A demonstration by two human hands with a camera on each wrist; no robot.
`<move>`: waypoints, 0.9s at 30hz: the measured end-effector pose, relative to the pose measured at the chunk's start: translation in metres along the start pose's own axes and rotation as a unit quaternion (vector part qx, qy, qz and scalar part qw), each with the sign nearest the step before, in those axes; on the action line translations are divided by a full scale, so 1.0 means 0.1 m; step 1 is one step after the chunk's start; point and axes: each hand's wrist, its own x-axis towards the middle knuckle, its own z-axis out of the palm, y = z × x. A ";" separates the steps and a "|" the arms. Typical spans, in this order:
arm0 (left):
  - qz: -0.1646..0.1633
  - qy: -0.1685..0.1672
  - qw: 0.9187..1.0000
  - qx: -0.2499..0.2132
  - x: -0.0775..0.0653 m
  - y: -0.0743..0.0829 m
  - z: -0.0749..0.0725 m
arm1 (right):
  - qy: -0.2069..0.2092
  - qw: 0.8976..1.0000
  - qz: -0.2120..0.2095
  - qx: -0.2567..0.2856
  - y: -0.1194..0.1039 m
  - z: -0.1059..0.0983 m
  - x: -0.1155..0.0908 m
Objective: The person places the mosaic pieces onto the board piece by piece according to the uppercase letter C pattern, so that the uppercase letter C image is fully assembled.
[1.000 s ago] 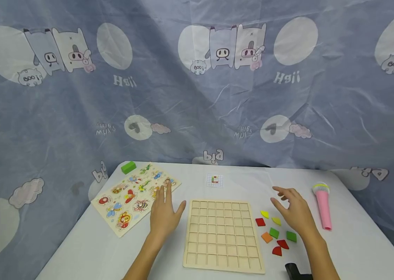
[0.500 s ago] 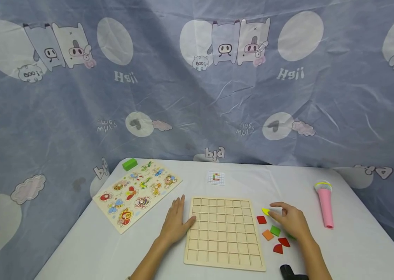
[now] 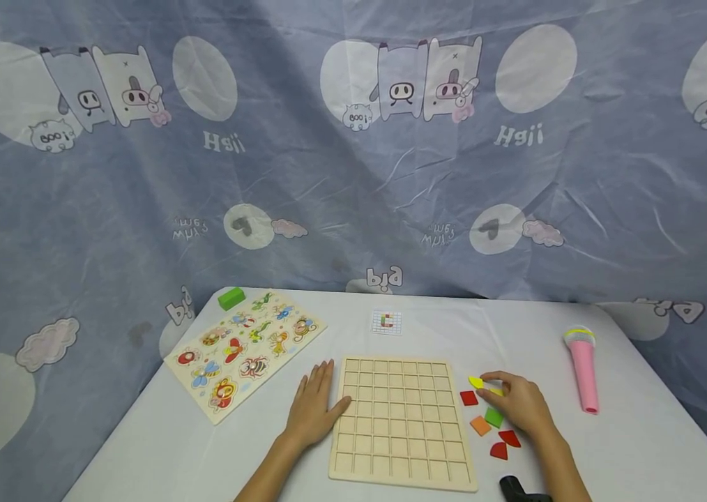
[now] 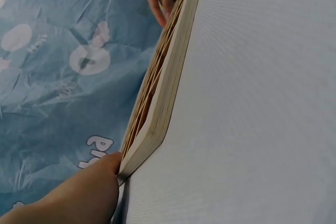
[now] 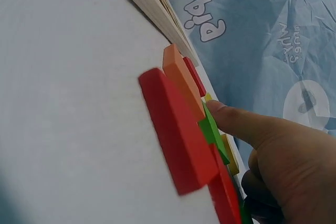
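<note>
Evidently both hands were busy around a square pale wooden board with a raised grid [image 3: 401,425], which lay flat on the white-covered table [image 3: 165,446]. The left hand [image 3: 312,413] rested palm down just beside it, fingers straight and nearly together, the thumb held apart and touching the board's left edge. To the board's right, the right hand [image 3: 521,406] reached low over a loose group of coloured pieces, thumb and forefinger bent towards each other at a small curved yellow piece [image 3: 474,382]; whether they pinched it, I could not tell. A second yellow piece [image 3: 498,392] lay partly under that hand, a red square piece [image 3: 468,398] sat nearest the board, and an orange square piece [image 3: 480,426] and a green square piece [image 3: 493,417] lay nearer the wearer, with two red quarter-round pieces [image 3: 499,451] beyond those. A pink toy microphone [image 3: 583,373] lay farther right, a small printed grid card [image 3: 386,323] behind the board, and a wooden insect puzzle [image 3: 243,392] off to the left, near a green block [image 3: 231,298].
</note>
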 end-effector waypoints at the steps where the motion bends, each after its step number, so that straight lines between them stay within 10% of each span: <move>1: 0.001 0.000 1.000 0.002 0.00 -0.01 0.01 | 0.001 1.000 -0.001 -0.001 0.00 0.00 0.00; 15: 0.030 -0.007 0.999 0.016 -0.03 -0.02 0.00 | 0.032 0.999 0.019 -0.017 0.00 0.03 0.05; 27: 0.061 -0.002 0.996 -0.062 0.01 -0.02 -0.03 | 0.030 0.999 -0.009 -0.022 -0.08 0.08 0.14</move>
